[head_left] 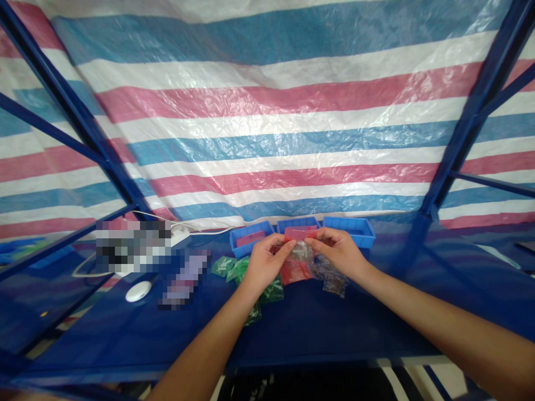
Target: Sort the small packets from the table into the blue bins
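Both hands hold a small red plastic bag point(297, 234) by its edges, stretched between them in front of the blue bins. My left hand point(267, 257) pinches its left side between thumb and fingers, and my right hand point(337, 252) pinches its right side. Below the hands, another red bag point(296, 272) lies on the blue table, with clear bags point(334, 283) to its right. Green bags point(272, 291) are spread near my left hand, partly hidden by it. What the held bag contains is too small to make out.
Three blue bins stand at the back: left point(234, 240), middle point(284, 224) and right point(366, 238). The left bin holds something red. A white round object point(139, 291), a blurred-out item point(186, 278) and white cables point(204, 229) lie leftward. Blue metal posts point(463, 120) frame the table point(334, 328).
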Available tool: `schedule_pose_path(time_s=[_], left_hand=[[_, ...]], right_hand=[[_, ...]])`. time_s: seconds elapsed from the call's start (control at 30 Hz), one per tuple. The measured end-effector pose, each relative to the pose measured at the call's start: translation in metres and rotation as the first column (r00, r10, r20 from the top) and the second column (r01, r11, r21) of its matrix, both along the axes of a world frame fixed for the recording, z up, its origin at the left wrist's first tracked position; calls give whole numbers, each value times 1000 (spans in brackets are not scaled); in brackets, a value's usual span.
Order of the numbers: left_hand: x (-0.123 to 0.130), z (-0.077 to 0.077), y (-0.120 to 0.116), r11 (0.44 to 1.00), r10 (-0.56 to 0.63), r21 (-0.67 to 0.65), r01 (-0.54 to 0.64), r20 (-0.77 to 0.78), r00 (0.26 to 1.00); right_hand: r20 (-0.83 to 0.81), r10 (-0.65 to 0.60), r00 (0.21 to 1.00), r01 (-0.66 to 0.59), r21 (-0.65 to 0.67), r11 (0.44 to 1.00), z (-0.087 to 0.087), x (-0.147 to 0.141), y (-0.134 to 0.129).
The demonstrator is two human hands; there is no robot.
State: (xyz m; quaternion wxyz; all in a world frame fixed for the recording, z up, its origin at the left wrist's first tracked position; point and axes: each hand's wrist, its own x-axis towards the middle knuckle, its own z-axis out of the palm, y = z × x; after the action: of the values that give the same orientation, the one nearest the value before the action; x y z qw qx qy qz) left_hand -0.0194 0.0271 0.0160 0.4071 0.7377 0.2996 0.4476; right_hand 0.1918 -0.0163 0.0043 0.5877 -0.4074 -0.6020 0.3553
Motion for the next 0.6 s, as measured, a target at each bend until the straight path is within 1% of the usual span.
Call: schedule_pose_path(time_s=[0.23,0.33,0.5,0.6], left_hand=[[0,-1,2,998,-19,-52,23,69,997],[0,0,2,998,-4,-59,10,96,995],[-2,3,2,998,34,-61,-29,73,997],[-3,3,3,997,38,-69,-32,84,996]], right_hand=[[-24,8,1000,-8,9,1000,1,0,1],[-24,8,1000,-8,5,1000,1,1,1],[-52,9,999,-9,-15,1000,-1,1,2],[-86,20,996,-23,-39,999,-1,1,2]])
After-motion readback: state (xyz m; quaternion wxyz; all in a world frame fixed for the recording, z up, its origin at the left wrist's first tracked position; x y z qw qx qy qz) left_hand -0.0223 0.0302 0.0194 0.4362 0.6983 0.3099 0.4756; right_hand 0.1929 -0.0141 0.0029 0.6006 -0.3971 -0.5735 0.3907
